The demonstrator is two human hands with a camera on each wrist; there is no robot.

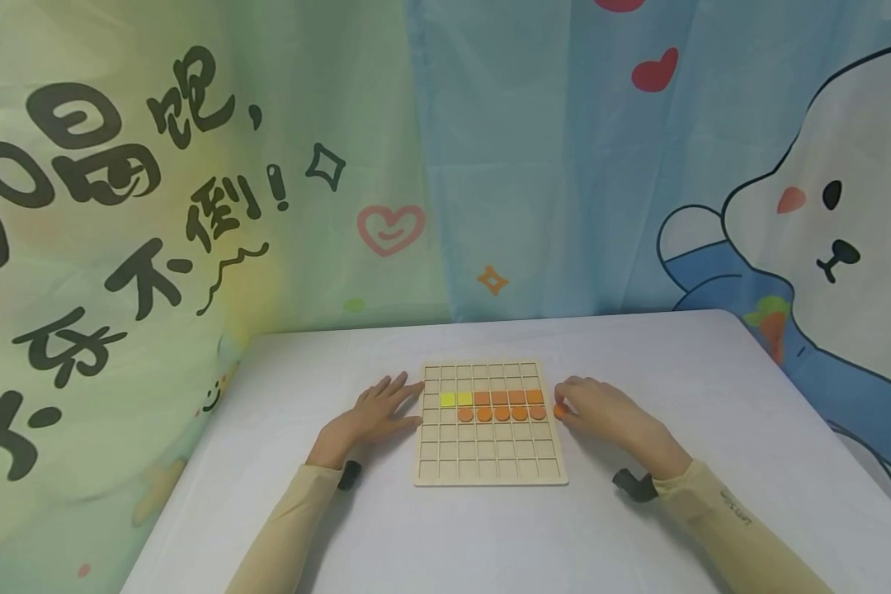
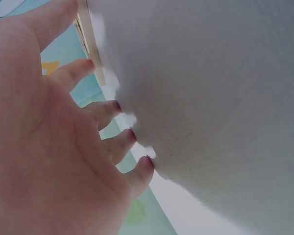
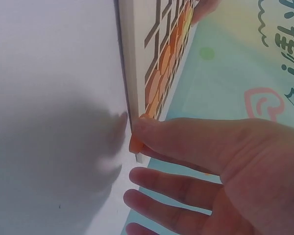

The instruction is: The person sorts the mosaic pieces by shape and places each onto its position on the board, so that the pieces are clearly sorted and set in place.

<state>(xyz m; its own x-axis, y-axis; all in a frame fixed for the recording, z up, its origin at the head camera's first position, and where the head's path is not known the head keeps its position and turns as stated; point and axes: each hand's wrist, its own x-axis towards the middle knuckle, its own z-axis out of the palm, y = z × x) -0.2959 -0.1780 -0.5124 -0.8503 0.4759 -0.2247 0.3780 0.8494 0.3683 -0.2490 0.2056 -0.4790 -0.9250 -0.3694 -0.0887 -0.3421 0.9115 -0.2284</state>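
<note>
A pale wooden grid board (image 1: 490,472) lies flat on the white table. One row holds two yellow square tiles (image 1: 456,399) and several orange square tiles (image 1: 516,398); the row just below holds several orange discs (image 1: 501,414). My left hand (image 1: 379,410) is spread palm down, its thumb and index finger touching the board's left edge. Just off the right edge, my right hand (image 1: 601,408) pinches an orange disc (image 3: 135,144) between thumb and index finger. In the right wrist view its other fingers (image 3: 174,186) extend loosely.
The white tabletop (image 1: 327,355) runs around the board on all sides. Behind it hangs a printed curtain (image 1: 505,165) with hearts, lettering and a cartoon animal. A dark wrist mount (image 1: 634,485) sticks out beneath the right forearm, another (image 1: 350,474) by the left wrist.
</note>
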